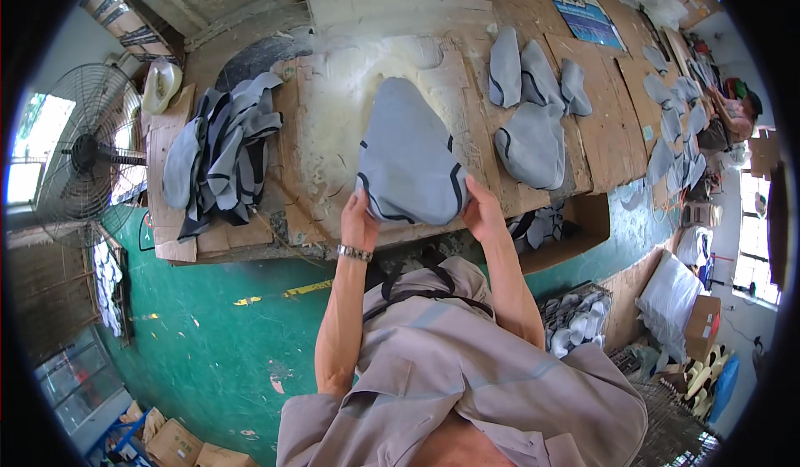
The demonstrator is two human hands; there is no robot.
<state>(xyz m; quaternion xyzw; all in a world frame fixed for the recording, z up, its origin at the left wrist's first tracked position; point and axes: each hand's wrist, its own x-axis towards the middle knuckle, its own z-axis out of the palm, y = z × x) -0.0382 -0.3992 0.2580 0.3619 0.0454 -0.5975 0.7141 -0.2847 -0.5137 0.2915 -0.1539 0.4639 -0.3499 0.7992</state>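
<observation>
In front of me a grey fabric piece with black edging lies over the table, its narrow rounded end pointing away. My left hand pinches its near left corner, thumb on top. At the near right corner my right hand grips the same piece. The fingers beneath the cloth are hidden on both sides. A yellowish, powdery stain surrounds the far end of the piece. To its left is a heap of similar grey and black pieces; to its right, several more grey pieces lie loosely together.
Cardboard sheets cover the worktable. A large fan stands at the left, near a pale curved form. Under the table's right part sits an open carton with more pieces. Another person is at the far right, beside more grey pieces.
</observation>
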